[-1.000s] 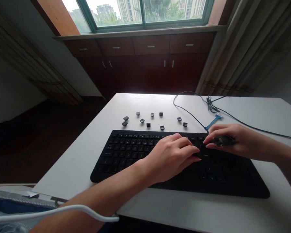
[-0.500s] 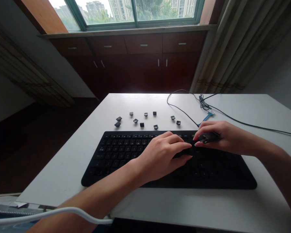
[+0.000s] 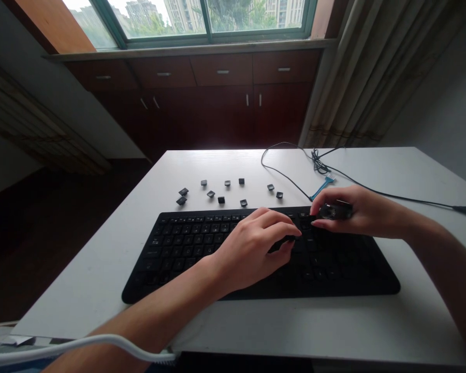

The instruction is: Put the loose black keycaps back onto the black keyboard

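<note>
A black keyboard (image 3: 186,241) lies across the white table under both hands. My left hand (image 3: 262,243) is above its middle, thumb and forefinger pinched on a small black piece that looks like a keycap (image 3: 289,239). My right hand (image 3: 363,210) is over the upper right part of the keyboard, its fingers closed around a dark, shiny keycap puller (image 3: 336,211). The puller's tips are partly hidden by the fingers. Several loose black keycaps (image 3: 221,200) lie scattered behind the keyboard, some turned upside down.
A blue brush (image 3: 323,186) with pale bristles lies behind my right hand. The black cable (image 3: 287,173) loops over the back of the table (image 3: 202,326) and runs right. A white cord (image 3: 101,340) crosses at lower left, over my left forearm.
My left thumb and forefinger have closed together on the small black piece and drawn slightly away from my right hand. The whole view has shifted a little.
</note>
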Demonstrator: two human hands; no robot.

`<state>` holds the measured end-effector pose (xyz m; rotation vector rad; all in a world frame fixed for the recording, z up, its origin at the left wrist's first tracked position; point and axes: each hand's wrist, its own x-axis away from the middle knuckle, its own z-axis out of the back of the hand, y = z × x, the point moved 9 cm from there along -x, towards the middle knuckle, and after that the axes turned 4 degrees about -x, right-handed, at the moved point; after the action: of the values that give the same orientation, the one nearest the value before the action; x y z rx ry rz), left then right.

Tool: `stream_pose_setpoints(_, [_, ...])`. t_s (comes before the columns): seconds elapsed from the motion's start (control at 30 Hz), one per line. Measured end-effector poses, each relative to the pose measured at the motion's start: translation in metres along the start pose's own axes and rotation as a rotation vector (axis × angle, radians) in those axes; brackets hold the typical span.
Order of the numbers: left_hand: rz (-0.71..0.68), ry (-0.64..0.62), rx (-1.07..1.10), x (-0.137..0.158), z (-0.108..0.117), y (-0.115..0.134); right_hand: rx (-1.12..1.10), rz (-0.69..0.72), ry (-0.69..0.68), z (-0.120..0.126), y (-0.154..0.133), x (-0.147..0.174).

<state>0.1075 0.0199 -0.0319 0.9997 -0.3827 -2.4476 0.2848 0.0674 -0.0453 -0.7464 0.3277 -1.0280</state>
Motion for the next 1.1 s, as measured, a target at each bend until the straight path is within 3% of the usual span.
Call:
stream_pose_setpoints(0.37, [-0.047,-0.045,-0.054,0.002,-0.002,0.002,-0.085,-0.005,0.072,0.016,0.001,0.001])
stream_pose_setpoints(0.63, [-0.039,-0.013,-0.068,0.000,0.000,0.001,-0.026,0.156,0.122,0.006,-0.004,0.012])
stream_pose_setpoints(0.8, [-0.025,-0.037,-0.086,-0.001,-0.001,0.001,0.010,0.240,0.045,-0.007,-0.012,0.020])
stream_pose_setpoints(1.1, [-0.015,-0.020,-0.111,-0.001,0.000,0.001,0.029,0.216,0.053,-0.008,-0.009,0.023])
